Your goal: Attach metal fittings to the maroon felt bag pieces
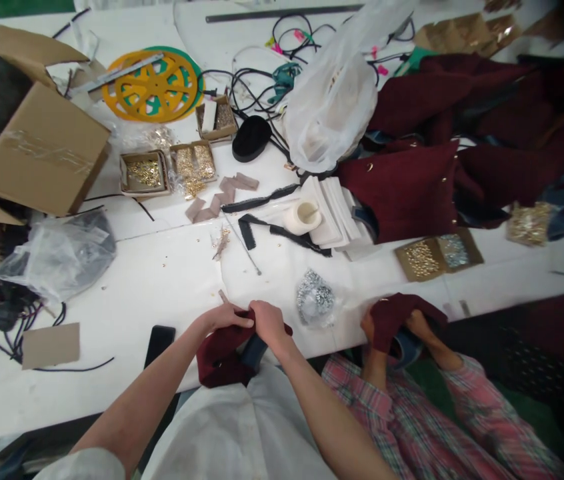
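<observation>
My left hand (225, 316) and my right hand (268, 323) meet at the near edge of the white table (162, 280). Both are closed on a small dark red fabric piece (222, 357) with a dark blue lining, which hangs over the table edge toward my lap. A thin stick-like tip pokes out just above my left hand; I cannot make out what it is. A black phone (159, 343) lies just left of my left forearm. A clear bag of silver bits (315, 298) sits right of my right hand.
A person in a plaid shirt at my right holds another dark red piece (395, 317). Dark red garments (412, 187) are piled at right. Small boxes of gold studs (146, 173), a cardboard box (42, 153), cables, a plastic bag (332, 100) and a yellow reel (149, 85) crowd the table.
</observation>
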A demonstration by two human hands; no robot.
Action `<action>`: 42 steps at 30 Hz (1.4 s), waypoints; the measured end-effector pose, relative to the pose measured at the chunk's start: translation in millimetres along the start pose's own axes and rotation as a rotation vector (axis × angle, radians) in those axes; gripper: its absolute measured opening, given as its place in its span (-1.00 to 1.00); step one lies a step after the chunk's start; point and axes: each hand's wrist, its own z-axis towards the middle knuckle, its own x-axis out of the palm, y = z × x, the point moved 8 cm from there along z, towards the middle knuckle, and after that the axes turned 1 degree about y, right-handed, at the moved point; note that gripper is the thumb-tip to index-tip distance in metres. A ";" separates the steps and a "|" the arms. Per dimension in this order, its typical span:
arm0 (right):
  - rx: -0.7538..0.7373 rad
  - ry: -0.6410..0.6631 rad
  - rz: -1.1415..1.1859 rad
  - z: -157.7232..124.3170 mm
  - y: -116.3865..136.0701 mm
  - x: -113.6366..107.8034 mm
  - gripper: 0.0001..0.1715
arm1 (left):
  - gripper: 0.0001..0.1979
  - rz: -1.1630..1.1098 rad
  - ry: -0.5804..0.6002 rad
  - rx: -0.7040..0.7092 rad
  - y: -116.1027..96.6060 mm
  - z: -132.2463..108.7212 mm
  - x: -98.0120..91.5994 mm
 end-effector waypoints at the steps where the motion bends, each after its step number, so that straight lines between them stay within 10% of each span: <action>1: 0.001 -0.011 -0.006 -0.6 1.0 1.6 -0.81 | -0.45 -0.018 -0.007 0.019 1.4 -0.6 0.3; 14: -0.032 0.100 0.099 6.1 -6.2 -9.4 -0.76 | -0.36 0.080 -0.001 0.046 -4.0 -3.1 -5.2; 19: -0.230 0.246 0.378 18.0 -25.0 -64.2 0.19 | -0.30 0.222 -0.360 0.117 -10.4 -38.6 -37.8; 27: 0.105 -0.271 0.301 55.4 -53.3 -152.4 -0.66 | 0.31 0.453 -0.461 0.188 -14.3 -87.9 -27.2; 31: 0.100 -0.456 0.240 -27.5 -9.9 -125.5 -0.57 | 0.08 0.788 -0.526 0.105 -43.4 -83.2 -12.4; 36: -0.320 -0.221 0.080 -102.4 73.7 -4.2 -0.76 | -0.13 1.015 -0.399 0.056 -74.4 -40.8 -8.0; 39: -0.322 -0.186 -0.054 -107.2 69.0 37.2 -0.67 | -0.48 1.111 -0.345 0.048 -89.6 -22.5 -8.0; 42: -0.232 -0.230 -0.104 -110.8 38.4 33.8 -0.58 | -0.66 1.153 -0.350 -0.008 -96.5 -19.5 -6.1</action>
